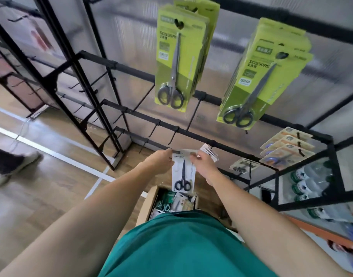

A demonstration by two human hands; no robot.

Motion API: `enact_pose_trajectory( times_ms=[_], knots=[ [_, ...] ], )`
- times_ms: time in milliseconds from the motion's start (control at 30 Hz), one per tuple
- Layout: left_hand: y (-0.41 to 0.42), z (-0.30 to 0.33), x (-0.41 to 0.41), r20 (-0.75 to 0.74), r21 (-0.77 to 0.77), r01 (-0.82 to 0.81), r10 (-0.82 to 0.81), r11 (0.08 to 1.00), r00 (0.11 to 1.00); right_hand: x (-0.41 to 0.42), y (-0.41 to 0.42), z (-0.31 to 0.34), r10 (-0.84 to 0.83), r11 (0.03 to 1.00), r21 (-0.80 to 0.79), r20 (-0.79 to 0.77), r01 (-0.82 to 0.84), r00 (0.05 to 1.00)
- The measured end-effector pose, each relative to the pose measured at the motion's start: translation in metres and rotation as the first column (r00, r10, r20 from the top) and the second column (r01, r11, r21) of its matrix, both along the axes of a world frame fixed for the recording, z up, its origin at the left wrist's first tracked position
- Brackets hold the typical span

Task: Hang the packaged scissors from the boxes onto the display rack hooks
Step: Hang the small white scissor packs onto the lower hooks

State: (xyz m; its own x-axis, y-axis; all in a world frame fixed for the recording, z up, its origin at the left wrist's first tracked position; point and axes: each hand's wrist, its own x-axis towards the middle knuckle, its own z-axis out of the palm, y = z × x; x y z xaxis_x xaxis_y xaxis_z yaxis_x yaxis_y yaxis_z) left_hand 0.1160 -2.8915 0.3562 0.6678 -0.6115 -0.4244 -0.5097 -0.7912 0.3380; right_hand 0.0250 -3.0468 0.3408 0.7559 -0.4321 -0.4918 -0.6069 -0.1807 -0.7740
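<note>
A white card pack of black-handled scissors (183, 172) hangs upright between my hands, below a black rack bar (191, 134). My left hand (161, 160) pinches its top left corner. My right hand (203, 162) pinches its top right edge, close to a small bunch of white packs (208, 151) hanging on a low hook. Under the pack an open cardboard box (151, 198) holds several more packs. Two stacks of green scissor packs (177, 62) (259, 80) hang on upper hooks.
Beige packs of blue-handled scissors (285, 150) hang at the right, with one small pack (241, 165) below them. Water bottles (309, 182) stand on a lower right shelf. Empty black hooks (172, 136) line the bars to the left. A person's legs (9, 164) cross the wooden floor.
</note>
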Motion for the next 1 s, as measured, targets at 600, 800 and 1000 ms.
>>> enact_pose_trajectory(
  times_ms=[600,800,1000],
  knots=[
    [0.044,0.080,0.010,0.140,-0.097,0.072,-0.058,0.993,0.988,-0.025,0.080,0.086,-0.207,0.922,-0.218,0.425,0.321,0.881],
    [0.048,0.101,0.011,0.169,-0.139,0.096,-0.072,0.986,0.983,-0.014,0.081,0.097,-0.229,0.903,-0.277,0.336,0.328,0.914],
    [0.052,0.107,0.013,0.155,-0.115,0.110,-0.091,0.987,0.984,0.001,0.075,0.103,-0.271,0.877,-0.318,0.291,0.360,0.918]
  ],
)
